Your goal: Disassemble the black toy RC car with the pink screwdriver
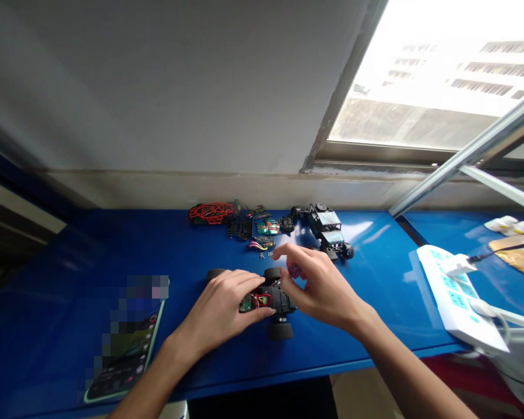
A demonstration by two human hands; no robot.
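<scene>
A black toy car chassis (283,301) with fat tyres lies on the blue table in front of me. Its top is uncovered, showing a green circuit board and red wires. My left hand (231,302) grips the chassis from the left, fingers along the far side and thumb along the near side, hiding much of that end. Over the chassis's right end hovers my right hand (317,279). Its index finger and thumb are curved with a gap between them, and nothing shows in that gap. Just beyond it lie several small screws (266,255).
Along the wall sit a red cage-like car body (213,213), small green and black parts (268,227) and an assembled toy truck (327,227). A tablet (133,349) lies at left. A white power strip (458,297) with plugged cords is at right, near a metal frame (445,157).
</scene>
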